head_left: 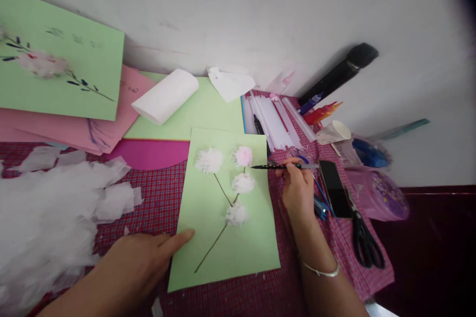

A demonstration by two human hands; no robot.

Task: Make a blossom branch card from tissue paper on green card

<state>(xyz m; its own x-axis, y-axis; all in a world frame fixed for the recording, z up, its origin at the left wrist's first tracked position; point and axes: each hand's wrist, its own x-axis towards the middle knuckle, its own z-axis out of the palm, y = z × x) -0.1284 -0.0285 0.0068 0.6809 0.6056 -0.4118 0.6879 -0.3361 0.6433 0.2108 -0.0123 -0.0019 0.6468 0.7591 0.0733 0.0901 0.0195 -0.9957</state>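
A light green sheet (pixel 208 252) lies at an angle on the cloth, with brown drawn stems and several fluffy paper blossoms on it. The upper right blossom (pixel 244 156) is tinted pink; the others look white. My left hand (pixel 145 257) grips the sheet's left edge, thumb on top, the other fingers mostly hidden. Pinched in my right hand (pixel 297 185) is a slim black pen (pixel 267 166) with a dotted barrel. Its fine tip points left, just below the pink blossom, by the short stem; whether it touches the paper I cannot tell.
White tissue pieces (pixel 48 208) are heaped at left, below a finished green flower picture (pixel 92 94). A white paper roll (pixel 167 96) lies behind. At right are a phone (pixel 334 188), black scissors (pixel 366 245), a paper cup (pixel 334 132) and a pink container (pixel 372 193) near the table edge.
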